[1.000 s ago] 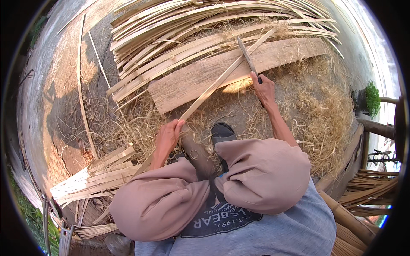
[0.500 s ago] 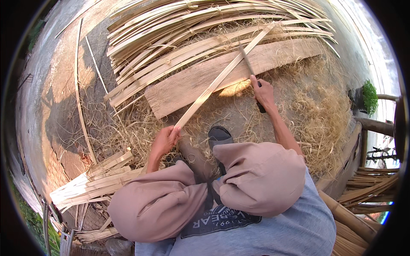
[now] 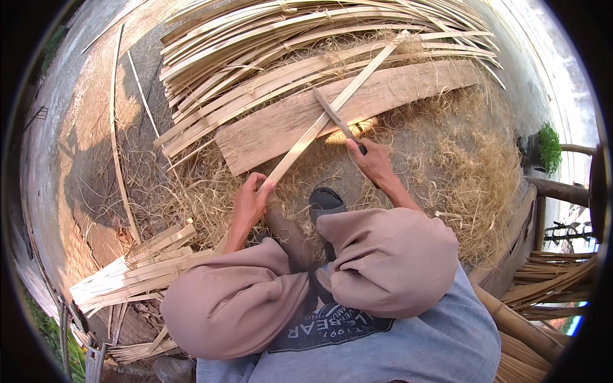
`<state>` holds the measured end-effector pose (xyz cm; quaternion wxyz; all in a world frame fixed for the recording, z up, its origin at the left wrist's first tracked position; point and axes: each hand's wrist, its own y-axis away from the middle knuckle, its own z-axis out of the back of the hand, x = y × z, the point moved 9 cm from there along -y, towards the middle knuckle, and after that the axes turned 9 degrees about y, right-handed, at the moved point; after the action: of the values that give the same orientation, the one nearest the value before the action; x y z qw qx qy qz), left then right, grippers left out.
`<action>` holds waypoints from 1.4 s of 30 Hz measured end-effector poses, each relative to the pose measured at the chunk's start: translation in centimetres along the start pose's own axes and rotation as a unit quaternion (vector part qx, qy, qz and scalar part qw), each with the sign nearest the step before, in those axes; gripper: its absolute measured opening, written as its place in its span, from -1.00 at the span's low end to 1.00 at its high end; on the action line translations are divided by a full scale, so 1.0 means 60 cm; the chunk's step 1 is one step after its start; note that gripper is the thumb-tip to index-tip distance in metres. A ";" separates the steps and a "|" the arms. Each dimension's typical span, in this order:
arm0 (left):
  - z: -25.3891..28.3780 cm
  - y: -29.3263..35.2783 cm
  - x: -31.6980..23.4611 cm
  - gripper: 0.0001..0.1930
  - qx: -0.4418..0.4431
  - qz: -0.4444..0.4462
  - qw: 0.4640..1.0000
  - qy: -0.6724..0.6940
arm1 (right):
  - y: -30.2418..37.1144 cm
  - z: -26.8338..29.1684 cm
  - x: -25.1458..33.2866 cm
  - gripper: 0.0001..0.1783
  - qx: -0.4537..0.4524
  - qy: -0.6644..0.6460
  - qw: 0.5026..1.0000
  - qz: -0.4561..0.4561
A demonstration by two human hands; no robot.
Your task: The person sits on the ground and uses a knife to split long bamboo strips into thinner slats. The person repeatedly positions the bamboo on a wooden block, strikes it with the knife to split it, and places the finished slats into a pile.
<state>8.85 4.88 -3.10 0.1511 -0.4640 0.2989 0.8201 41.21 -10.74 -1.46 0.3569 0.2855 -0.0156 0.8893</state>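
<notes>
Head view: on ground (image 3: 418, 156) with shavings (image 3: 474, 182), I see a plank (image 3: 271, 131); a pale strip (image 3: 295, 153) slants over its near edge, lower end clamped by left fingers (image 3: 265, 186), right fingers (image 3: 365, 158) gripping the knife (image 3: 343, 127).

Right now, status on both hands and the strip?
Left hand gripping bamboo strip. Right hand holding knife across strip. Wooden plank beneath; curly shavings around.

Pale printed lettering (image 3: 302, 332) stands on a dark panel (image 3: 287, 345) across the person's grey-blue shirt (image 3: 440, 338), upside down in this view. One line has large capitals; others are smaller, with some digits. The pinkish trousers (image 3: 389, 262) partly cover the panel.
</notes>
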 end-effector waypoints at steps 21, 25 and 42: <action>-0.001 0.005 -0.053 -0.55 0.037 0.007 0.992 -0.118 | -0.009 0.026 -0.052 -0.34 -0.065 -0.045 0.994 -0.081; -0.008 -0.006 -0.039 -0.53 0.048 -0.016 0.998 -0.048 | -0.044 0.084 -0.088 -0.32 -0.088 -0.044 0.987 -0.128; 0.023 0.007 -0.058 -0.59 -0.046 -0.118 0.973 -0.193 | -0.025 0.091 -0.052 -0.37 0.019 -0.121 0.985 -0.118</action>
<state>9.51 5.50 0.53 0.2797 -0.3355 0.1696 0.8834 46.73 -12.82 1.23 0.4493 0.3972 -0.0081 0.8002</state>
